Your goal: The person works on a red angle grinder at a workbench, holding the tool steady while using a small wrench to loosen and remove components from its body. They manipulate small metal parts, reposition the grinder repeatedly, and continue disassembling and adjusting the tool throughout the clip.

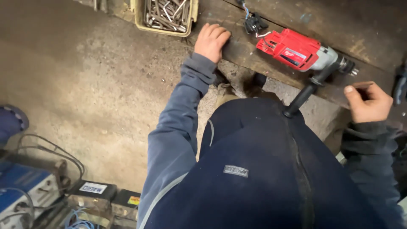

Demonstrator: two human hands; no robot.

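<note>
My left hand (211,41) rests knuckles-up on the near edge of a dark wooden plank (241,51), fingers curled, holding nothing. My right hand (367,103) is further right on the same plank, closed around a small thin brownish piece; what it is I cannot tell. Between the hands lies a red and grey power drill (303,53) with a black side handle (300,99) pointing toward me. A loose black plug with wires (253,23) lies just left of the drill's rear.
A yellowish tray (165,15) full of metal rods stands at the top, left of my left hand. Concrete floor (85,76) spreads to the left. Blue machines, cables and dark boxes (91,193) sit at bottom left. A blue shoe (10,123) shows at the left edge.
</note>
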